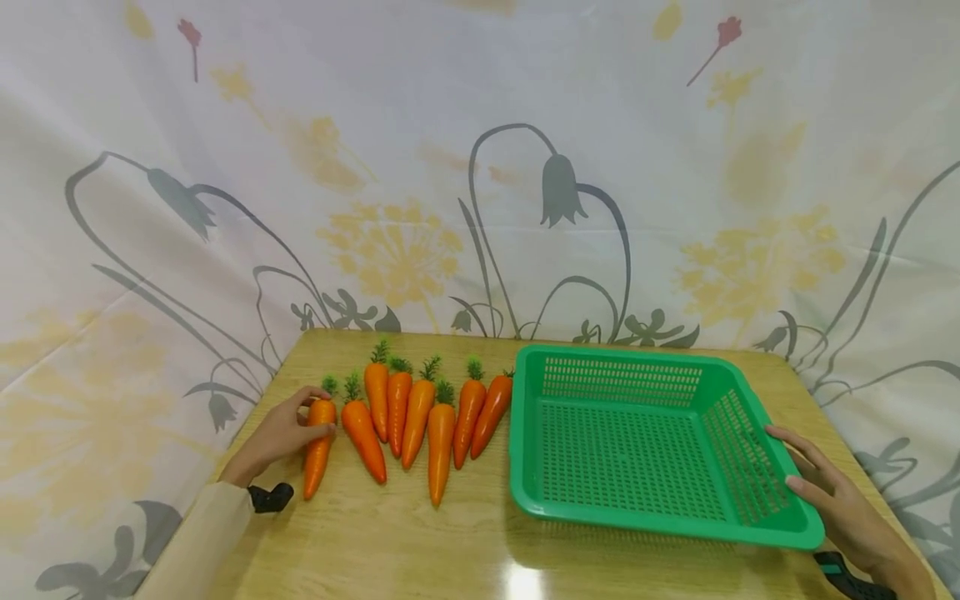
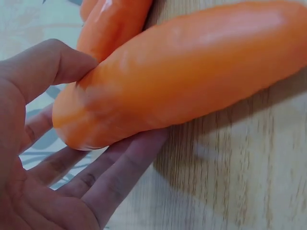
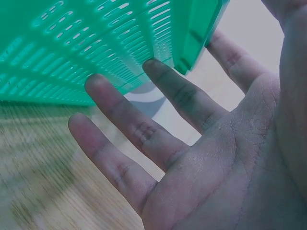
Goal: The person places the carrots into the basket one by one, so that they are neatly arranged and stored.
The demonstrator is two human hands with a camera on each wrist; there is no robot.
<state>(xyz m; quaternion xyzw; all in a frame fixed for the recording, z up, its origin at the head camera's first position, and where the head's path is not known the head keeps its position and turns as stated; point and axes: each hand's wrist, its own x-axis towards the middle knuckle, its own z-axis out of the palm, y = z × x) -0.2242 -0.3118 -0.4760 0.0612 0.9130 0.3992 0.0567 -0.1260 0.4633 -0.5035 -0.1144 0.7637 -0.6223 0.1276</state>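
At the left end of a row of carrots, my left hand [image 1: 288, 429] pinches an orange carrot [image 1: 318, 467] near its leafy top. In the left wrist view the thumb presses one side of this carrot [image 2: 192, 72], with fingers along the other. Several more glossy carrots [image 1: 441, 442] with green tops lie to its right, tips toward me. A green perforated plastic basket [image 1: 622, 521] stands on the right. Beside its right side is my right hand [image 1: 843, 500], the fingers extended and touching the rim and outer wall [image 3: 115, 52]. No carrot shows inside the basket.
Everything lies on a light wood-grain table [image 1: 420, 554]. A flower-printed cloth [image 1: 420, 167] hangs behind it and down both sides. The rightmost carrot [image 1: 492, 414] lies close to the basket's left wall. A black band [image 1: 272, 497] is on the left wrist.
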